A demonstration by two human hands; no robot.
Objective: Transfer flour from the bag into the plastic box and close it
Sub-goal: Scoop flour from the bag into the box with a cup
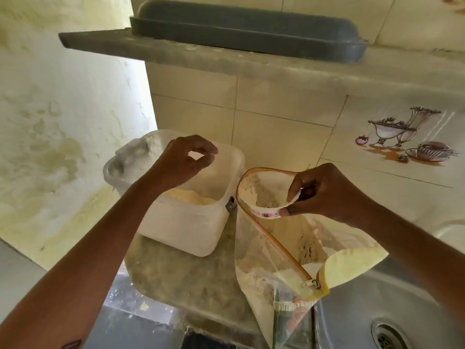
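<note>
Hidden: the left arm covers part of the box (191, 222); the lid (130, 157) behind it is blurry and partly covered; the sink (402, 298) is cut off at the right and bottom edges.
Hard to see: the print on the cup (261, 195) is too small to read.
Box: see-through white plastic, open, on the table (186, 278), with pale flour (191, 197) inside, not full.
Bag: the bag (276, 268) is clear with an orange zip edge, open wide, just right of the box, flour inside.
Cup: small, white, flour in it, held in the mouth of the bag.
Left hand: the left hand (186, 159) is over the box, thumb and first finger touching in a ring, holding nothing I can see.
Right hand: the right hand (324, 190) pinches the cup's rim, thumb inside, fingers outside.
Shelf: the shelf (226, 61) above carries a grey tray (246, 34).
</note>
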